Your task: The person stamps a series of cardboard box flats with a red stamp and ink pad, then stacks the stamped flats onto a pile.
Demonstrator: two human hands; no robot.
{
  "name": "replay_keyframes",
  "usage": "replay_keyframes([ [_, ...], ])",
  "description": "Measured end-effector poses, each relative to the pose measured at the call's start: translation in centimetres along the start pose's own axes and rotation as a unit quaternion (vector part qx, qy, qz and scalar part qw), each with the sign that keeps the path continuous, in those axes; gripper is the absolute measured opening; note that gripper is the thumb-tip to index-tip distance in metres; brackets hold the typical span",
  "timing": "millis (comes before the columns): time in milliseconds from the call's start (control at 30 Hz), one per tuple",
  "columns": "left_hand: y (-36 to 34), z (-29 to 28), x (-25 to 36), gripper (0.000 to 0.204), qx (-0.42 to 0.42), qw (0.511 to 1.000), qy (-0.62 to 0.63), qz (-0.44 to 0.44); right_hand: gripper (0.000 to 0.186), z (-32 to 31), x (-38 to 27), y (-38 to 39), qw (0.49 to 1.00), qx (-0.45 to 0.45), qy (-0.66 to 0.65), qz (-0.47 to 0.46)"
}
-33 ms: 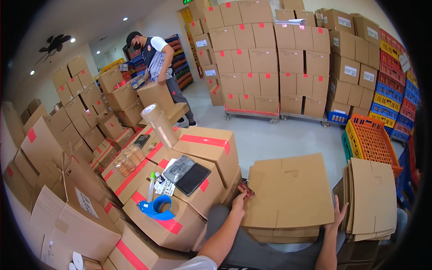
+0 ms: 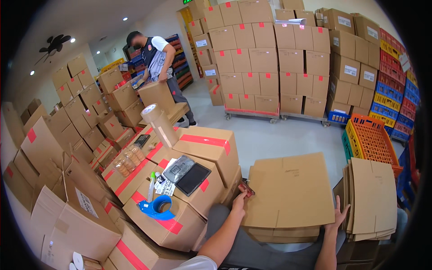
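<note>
A stack of flattened cardboard cartons point(image 2: 288, 198) lies in front of me over my legs. Faint dark marks show on the top sheet. At the stack's left edge, my left hand point(image 2: 239, 203) is closed on a small dark-red object point(image 2: 246, 189); its exact kind is unclear, as the fingers cover part of it. My right hand point(image 2: 335, 218) rests against the lower right corner of the top carton, fingers spread and thumb up. Just right of that hand stands another bundle of flattened cartons point(image 2: 373, 198), leaning upright.
Taped boxes point(image 2: 204, 140) at left carry a blue tape dispenser point(image 2: 155, 208), a black tablet-like device point(image 2: 192, 178), a marker point(image 2: 150, 188), cookie tubs point(image 2: 128, 163) and tape rolls point(image 2: 159, 126). Plastic crates point(image 2: 371, 141) stand at right. A co-worker point(image 2: 157, 67) handles a box beyond; carton stacks point(image 2: 245, 58) line the back.
</note>
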State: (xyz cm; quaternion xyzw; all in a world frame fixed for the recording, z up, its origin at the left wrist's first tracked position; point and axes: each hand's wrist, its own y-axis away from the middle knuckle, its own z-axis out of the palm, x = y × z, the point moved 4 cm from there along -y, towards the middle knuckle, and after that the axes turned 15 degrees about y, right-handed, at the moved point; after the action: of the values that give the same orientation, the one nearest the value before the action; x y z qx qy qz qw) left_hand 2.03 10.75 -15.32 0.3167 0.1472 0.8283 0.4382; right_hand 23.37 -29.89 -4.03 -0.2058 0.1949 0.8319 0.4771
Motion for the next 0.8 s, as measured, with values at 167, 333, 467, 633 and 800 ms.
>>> replay_keyframes([
  [167, 2.1, 2.7, -0.9, 0.032, 0.000, 1.000, -0.002, 0.003, 0.096, 1.1, -2.1, 1.8, 0.990, 0.066, -0.065, -0.103],
  [333, 2.8, 3.1, 0.0, 0.031, -0.023, 0.999, -0.012, 0.045, 0.097, 1.8, -1.8, 2.5, 0.981, 0.133, -0.077, -0.118],
  [467, 3.3, 3.7, -0.1, 0.025, -0.032, 0.998, -0.006, 0.048, 0.087, 0.8, 0.0, 2.0, 0.972, 0.189, -0.062, -0.122],
  [633, 2.4, 3.5, -0.6, 0.019, -0.061, 0.996, -0.008, 0.058, 0.055, -0.5, 4.8, 0.9, 0.986, 0.066, 0.108, -0.112],
  [800, 1.2, 1.8, -0.4, 0.019, -0.077, 0.987, -0.070, 0.122, 0.039, 1.8, 12.2, 1.7, 0.970, 0.087, 0.224, -0.045],
])
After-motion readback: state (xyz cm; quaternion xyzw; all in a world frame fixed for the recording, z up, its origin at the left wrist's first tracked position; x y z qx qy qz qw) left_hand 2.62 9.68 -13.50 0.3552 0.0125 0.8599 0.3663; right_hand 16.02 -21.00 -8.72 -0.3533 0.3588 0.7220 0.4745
